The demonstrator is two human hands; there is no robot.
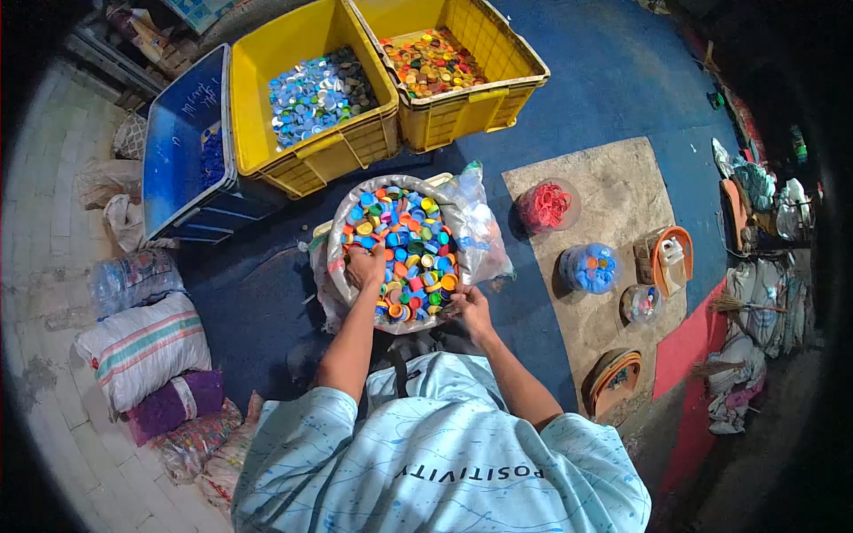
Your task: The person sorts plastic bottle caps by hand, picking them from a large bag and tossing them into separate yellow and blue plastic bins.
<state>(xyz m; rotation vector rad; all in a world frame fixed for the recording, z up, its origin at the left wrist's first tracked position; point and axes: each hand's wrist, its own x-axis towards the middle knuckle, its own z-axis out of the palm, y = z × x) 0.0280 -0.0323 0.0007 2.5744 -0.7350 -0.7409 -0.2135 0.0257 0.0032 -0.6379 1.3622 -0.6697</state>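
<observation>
Colourful plastic bottle caps (pixel 410 240) fill a pale sack (pixel 339 226) with a rolled-down rim, right in front of me. My left hand (pixel 365 266) reaches over the left part of the caps, its fingers curled among them. Whether a cap sits in those fingers is too small to make out. At the sack's lower right rim is my right hand (pixel 472 313), fingers bent together beside the outermost caps. What it pinches, if anything, is hidden.
Beyond the sack stand a yellow crate (pixel 311 169) of blue and white caps, another yellow crate (pixel 462 115) of orange and yellow caps, and a blue crate (pixel 182 169). Tubs (pixel 590 268) stand on a mat at right. Stuffed sacks (pixel 147 346) lie at left.
</observation>
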